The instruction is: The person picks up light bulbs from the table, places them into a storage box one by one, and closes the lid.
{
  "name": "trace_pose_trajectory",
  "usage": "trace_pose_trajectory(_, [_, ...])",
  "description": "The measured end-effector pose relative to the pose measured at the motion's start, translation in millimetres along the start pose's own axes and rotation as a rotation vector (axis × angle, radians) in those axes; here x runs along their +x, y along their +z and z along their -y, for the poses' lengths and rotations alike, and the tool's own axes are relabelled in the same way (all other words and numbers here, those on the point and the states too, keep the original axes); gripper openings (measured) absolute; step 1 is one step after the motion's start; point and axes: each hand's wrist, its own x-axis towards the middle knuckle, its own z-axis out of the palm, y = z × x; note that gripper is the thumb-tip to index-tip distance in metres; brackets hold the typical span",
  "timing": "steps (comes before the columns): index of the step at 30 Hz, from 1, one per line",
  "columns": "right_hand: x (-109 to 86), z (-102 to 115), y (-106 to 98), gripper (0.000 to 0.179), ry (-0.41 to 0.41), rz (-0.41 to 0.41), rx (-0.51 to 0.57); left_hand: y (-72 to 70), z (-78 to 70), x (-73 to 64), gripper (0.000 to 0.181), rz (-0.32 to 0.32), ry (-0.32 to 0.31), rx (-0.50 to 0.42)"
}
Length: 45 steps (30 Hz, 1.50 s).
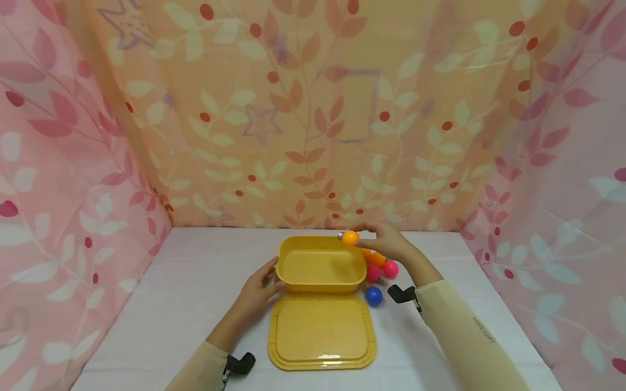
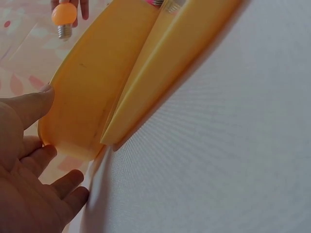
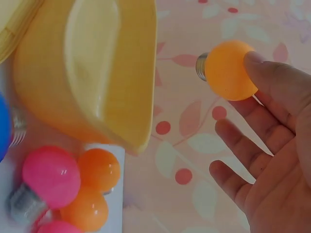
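An orange light bulb [image 3: 231,70] with a metal screw base is pinched between the thumb and fingers of my right hand [image 3: 277,126]. In the head view this hand [image 1: 383,241] holds the bulb [image 1: 350,238] over the back right rim of a yellow plastic box [image 1: 320,263], with the base pointing left. My left hand [image 1: 256,288] is at the box's left side. In the left wrist view its thumb lies at the rim of the box [image 2: 82,87], and its fingers are spread near the outer wall.
The yellow lid [image 1: 321,331] lies flat in front of the box. Right of the box are pink bulbs [image 1: 390,269], orange bulbs [image 1: 377,259] and a blue bulb [image 1: 374,296] on the white tabletop [image 1: 205,260]. Patterned curtains [image 1: 313,108] surround the table's back and sides.
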Motion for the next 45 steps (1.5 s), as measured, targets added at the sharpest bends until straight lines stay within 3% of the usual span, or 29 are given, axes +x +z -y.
trace_pose_trajectory(3, [16.2,3,7,0.033,-0.006,0.032,0.026,-2.2,1.3,-1.6,0.074,-0.007,-0.004,0.004])
trace_pose_trajectory(8, [39.3,8,20,0.033,-0.099,0.073,0.055,-2.8,2.6,-2.9,0.074,-0.007,-0.004,-0.004])
trace_pose_trajectory(15, [56.4,16,34,0.037,-0.06,0.121,0.05,-0.9,5.5,-0.3,0.075,-0.002,0.014,-0.002])
trace_pose_trajectory(20, [69.2,21,48,0.031,-0.111,0.148,0.056,-1.0,4.8,0.7,0.075,-0.014,0.015,-0.001])
trace_pose_trajectory(25, [77.0,22,66,0.03,-0.157,0.194,0.068,-1.1,3.7,-0.8,0.074,-0.024,0.0,0.008])
trace_pose_trajectory(33, [84.0,25,93,0.033,-0.141,0.235,0.102,-1.3,3.6,-1.8,0.073,-0.03,-0.025,0.016])
trace_pose_trajectory(45, [99.6,25,121,0.031,-0.181,0.286,0.028,-0.3,-0.3,0.1,0.071,-0.025,-0.008,0.001])
